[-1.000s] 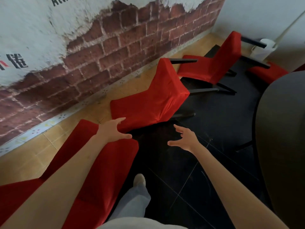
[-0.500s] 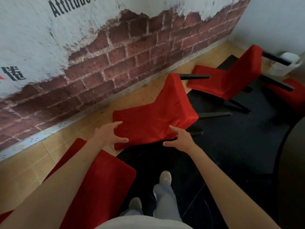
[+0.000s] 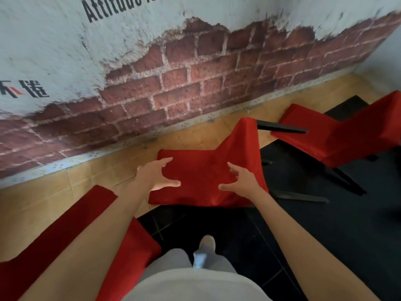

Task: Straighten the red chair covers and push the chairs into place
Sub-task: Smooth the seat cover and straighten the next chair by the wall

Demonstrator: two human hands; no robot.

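1. Beside the brick wall [image 3: 195,83], middle of view: one chair with red chair cover [image 3: 204,170], seat towards the person, backrest rising to the right. Black legs [image 3: 280,127] jut sideways past the backrest, so the chair seems turned out of line, probably awaiting alignment.
2. Left hand [image 3: 155,177]: above the seat's left edge, fingers [image 3: 165,161] spread wide and straight, thumb out, holding nothing. Whether it touches the cloth cannot be told. Judged: posed to flatten or tug the cover.
3. Right hand [image 3: 243,181]: above the seat's right part near the backrest fold, fingers [image 3: 233,168] apart and slightly hooked, holding nothing. Judged: set opposite the left so the cloth can be drawn evenly from both sides.
4. Second covered chair [image 3: 338,135]: right, well apart from the hands, standing partly on the black floor [image 3: 325,224].
5. Third covered chair [image 3: 65,231]: lower left, under the left forearm.
6. Person's shoe [image 3: 207,243]: on the black floor, just short of the middle chair.
7. Status, judged: straightening of the middle cover about to start; pushing in not yet done.
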